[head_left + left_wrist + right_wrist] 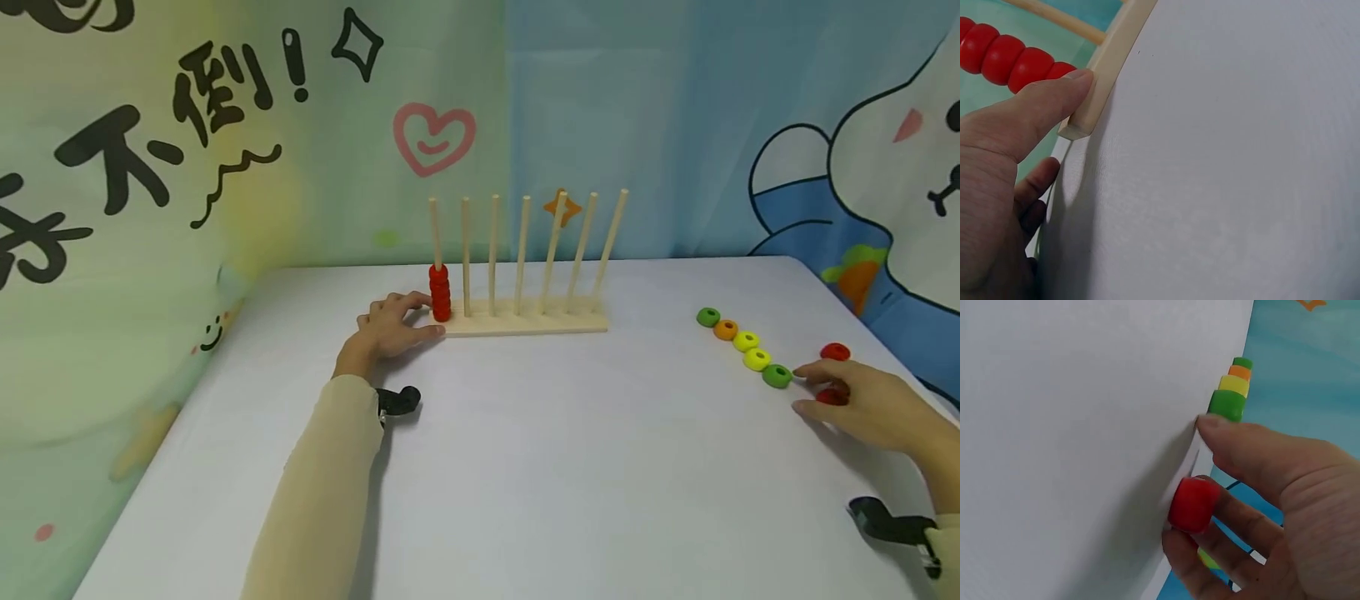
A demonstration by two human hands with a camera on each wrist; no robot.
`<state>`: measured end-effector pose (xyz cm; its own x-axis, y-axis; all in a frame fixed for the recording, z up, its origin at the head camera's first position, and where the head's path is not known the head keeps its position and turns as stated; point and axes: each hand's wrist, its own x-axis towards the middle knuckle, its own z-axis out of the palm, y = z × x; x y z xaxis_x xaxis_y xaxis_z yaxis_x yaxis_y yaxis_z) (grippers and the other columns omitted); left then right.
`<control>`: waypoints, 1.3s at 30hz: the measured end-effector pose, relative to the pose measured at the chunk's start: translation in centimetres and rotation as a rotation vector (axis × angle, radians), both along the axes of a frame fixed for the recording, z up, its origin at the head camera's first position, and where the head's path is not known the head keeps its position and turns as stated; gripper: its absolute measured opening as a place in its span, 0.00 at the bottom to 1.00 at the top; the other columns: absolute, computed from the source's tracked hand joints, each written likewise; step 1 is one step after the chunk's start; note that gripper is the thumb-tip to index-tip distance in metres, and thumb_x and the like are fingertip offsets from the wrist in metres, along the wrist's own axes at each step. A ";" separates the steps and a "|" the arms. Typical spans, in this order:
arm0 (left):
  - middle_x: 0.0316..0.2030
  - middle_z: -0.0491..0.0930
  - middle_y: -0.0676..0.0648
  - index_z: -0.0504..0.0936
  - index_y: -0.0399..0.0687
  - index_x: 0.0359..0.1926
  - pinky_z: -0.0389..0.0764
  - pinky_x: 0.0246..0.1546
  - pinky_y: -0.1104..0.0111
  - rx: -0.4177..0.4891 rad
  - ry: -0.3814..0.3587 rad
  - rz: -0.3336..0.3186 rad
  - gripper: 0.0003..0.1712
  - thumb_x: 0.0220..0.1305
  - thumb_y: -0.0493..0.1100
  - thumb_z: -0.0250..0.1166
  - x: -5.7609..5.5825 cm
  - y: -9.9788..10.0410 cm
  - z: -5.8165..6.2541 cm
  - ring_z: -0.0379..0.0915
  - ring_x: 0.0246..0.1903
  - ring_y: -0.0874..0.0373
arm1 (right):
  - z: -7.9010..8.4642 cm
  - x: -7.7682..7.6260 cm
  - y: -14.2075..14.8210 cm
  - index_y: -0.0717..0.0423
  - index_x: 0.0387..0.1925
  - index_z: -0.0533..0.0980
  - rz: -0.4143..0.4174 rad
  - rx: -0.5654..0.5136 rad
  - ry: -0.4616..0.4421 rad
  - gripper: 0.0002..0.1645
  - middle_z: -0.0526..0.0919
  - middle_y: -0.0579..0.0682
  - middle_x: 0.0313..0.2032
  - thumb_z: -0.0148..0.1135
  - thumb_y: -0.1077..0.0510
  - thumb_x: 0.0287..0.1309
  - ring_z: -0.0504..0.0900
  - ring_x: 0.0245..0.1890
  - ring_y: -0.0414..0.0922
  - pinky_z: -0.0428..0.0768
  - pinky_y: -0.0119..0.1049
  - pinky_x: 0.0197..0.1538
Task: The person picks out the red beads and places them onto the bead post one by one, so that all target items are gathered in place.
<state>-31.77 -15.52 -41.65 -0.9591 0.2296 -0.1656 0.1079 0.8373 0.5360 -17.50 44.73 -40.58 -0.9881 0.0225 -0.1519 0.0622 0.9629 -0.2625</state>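
Observation:
My left hand [390,327] holds the left end of a wooden peg rack [525,325], thumb on the front of its base and fingers behind. Several red beads [440,293] are stacked on the leftmost peg; the other pegs are bare. Over at the right, my right hand [873,404] reaches around a red bead [1194,505], with the thumb [1216,428] spread apart from it and the fingers bent beside it. Another red bead [835,352] lies just beyond these fingers.
Left of the right hand runs a slanting row of beads: a green one [777,377], two yellow [757,359], an orange [725,330] and a far green [708,317]. All lie on a white table [570,467]. A printed curtain [637,108] hangs behind.

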 end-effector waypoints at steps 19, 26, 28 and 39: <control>0.69 0.61 0.47 0.67 0.69 0.68 0.52 0.61 0.44 0.005 -0.005 0.011 0.37 0.59 0.67 0.63 0.1 -0.4 -0.1 0.47 0.68 0.42 | 1.7 -0.1 -1.5 0.70 0.50 0.73 -0.039 0.000 0.184 0.22 0.72 0.73 0.43 0.66 0.60 0.60 0.70 0.38 0.66 0.78 0.49 0.28; 0.69 0.60 0.47 0.67 0.71 0.68 0.52 0.61 0.46 -0.001 -0.009 0.014 0.37 0.59 0.67 0.63 0.1 -0.3 0.1 0.46 0.68 0.43 | 2.0 -0.9 -3.1 0.65 0.52 0.73 -0.001 -0.064 0.330 0.17 0.71 0.71 0.49 0.59 0.58 0.67 0.69 0.40 0.65 0.79 0.48 0.29; 0.69 0.61 0.47 0.67 0.71 0.68 0.52 0.61 0.46 0.001 -0.009 0.014 0.36 0.59 0.67 0.63 0.1 -0.3 0.1 0.46 0.68 0.43 | 2.1 -1.2 -3.7 0.65 0.48 0.75 0.014 -0.077 0.375 0.16 0.72 0.70 0.48 0.61 0.57 0.66 0.69 0.40 0.65 0.77 0.43 0.28; 0.68 0.62 0.48 0.68 0.70 0.67 0.52 0.61 0.46 0.006 -0.007 0.021 0.36 0.59 0.66 0.64 0.1 -0.2 0.1 0.47 0.68 0.43 | 2.4 -3.1 -7.2 0.62 0.55 0.76 0.128 -0.253 0.489 0.24 0.72 0.63 0.51 0.68 0.70 0.55 0.75 0.44 0.61 0.61 0.06 0.37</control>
<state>-31.69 -15.70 -41.54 -0.9626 0.2103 -0.1709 0.0865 0.8360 0.5418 -20.61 37.49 -38.18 -0.9371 -0.0801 0.3398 -0.2382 0.8582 -0.4546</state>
